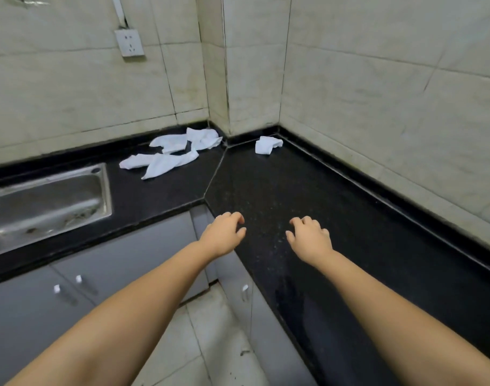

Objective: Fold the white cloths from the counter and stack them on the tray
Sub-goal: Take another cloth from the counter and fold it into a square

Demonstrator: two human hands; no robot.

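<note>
Both arms are reaching out over the black worktop (307,190), and neither hand is holding anything. The left hand (222,235) is hovering at the worktop's front edge, its grip loose and half-curled around nothing; the right hand (310,236) is hanging just over the stone in the same slack, empty curl. The white cloths (171,153) are lying in a rumpled heap far back on the left run, near the wall and beside the steel sink (48,201). One small crumpled cloth (267,145) is sitting alone in the back corner, well apart from the heap. No tray is showing anywhere.

To my eye, the sensible start is one cloth only: pinching a free corner of the front piece, dragging it to the bare stone near the hands, and flattening it before any fold. Grabbing the heap would probably be tangling several together.
</note>
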